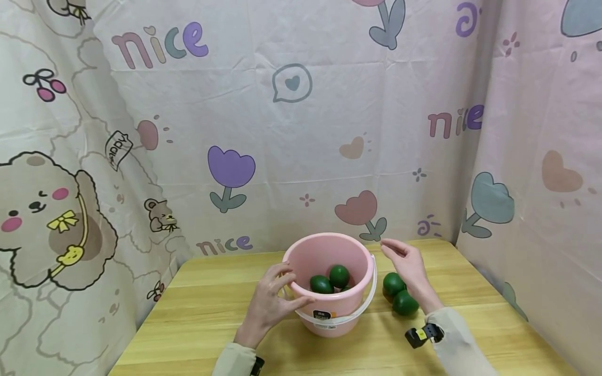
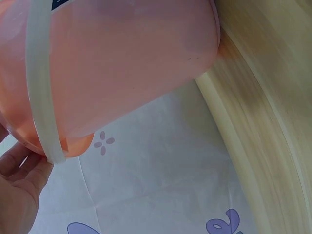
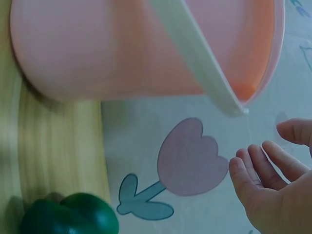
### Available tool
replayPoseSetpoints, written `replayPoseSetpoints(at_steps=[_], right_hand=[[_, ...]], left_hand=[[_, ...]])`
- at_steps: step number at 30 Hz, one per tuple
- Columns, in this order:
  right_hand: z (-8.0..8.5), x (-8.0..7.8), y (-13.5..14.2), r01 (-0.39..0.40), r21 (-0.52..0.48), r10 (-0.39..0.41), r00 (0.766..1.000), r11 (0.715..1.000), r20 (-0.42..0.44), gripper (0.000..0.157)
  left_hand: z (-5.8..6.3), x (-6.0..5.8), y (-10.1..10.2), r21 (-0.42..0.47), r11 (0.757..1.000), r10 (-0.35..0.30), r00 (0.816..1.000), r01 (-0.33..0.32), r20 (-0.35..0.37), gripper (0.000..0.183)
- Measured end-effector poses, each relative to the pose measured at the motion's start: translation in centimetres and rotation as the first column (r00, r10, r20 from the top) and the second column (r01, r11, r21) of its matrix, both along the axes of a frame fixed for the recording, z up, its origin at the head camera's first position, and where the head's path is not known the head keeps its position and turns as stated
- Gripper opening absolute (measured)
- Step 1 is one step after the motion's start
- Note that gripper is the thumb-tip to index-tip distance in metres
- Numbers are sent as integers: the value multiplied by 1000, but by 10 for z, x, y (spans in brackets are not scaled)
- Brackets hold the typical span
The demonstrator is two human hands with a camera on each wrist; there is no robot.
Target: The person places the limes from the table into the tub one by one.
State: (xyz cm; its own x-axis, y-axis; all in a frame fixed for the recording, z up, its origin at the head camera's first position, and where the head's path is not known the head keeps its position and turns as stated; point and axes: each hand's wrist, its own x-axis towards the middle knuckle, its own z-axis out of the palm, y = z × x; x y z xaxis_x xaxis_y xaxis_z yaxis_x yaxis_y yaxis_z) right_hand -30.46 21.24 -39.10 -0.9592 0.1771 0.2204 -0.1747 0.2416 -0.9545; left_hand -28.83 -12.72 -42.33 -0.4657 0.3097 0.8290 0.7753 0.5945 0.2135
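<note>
A pink bucket (image 1: 324, 308) with a white handle (image 1: 371, 292) stands upright on the table, its handle hanging down at the front right. Inside lie several smooth, dark green fruits (image 1: 322, 284), partly hidden by the rim. My left hand (image 1: 270, 300) holds the bucket's rim at the left, fingers at the side and thumb at the front; in the left wrist view its fingers (image 2: 34, 170) touch the rim near the handle. Right of the bucket, my right hand (image 1: 411, 266) hovers with nothing in it, fingers loosely bent. Two more green fruits (image 1: 405, 303) lie below it on the table.
The wooden table (image 1: 197, 313) has a light yellow grain. Behind it and at both sides hang printed curtains (image 1: 291, 156) with flowers, bears and lettering, close to the table's edges. A black wrist camera (image 1: 418, 335) sits on the right sleeve.
</note>
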Motion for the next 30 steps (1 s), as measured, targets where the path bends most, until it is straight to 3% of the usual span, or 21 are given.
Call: replayPoseSetpoints(at_steps=[18, 24, 30], right_hand=[[-33, 5, 41, 123, 185, -134, 990, 975, 49, 43], [-47, 1, 54, 179, 306, -211, 974, 935, 77, 48], [-61, -3, 67, 175, 441, -239, 967, 880, 93, 55]], left_hand=[[2, 3, 0, -1, 1000, 4, 999, -4, 41, 47], [1, 1, 1, -1, 1000, -1, 1000, 1, 13, 48], [0, 0, 0, 7, 1000, -16, 1000, 16, -2, 48]])
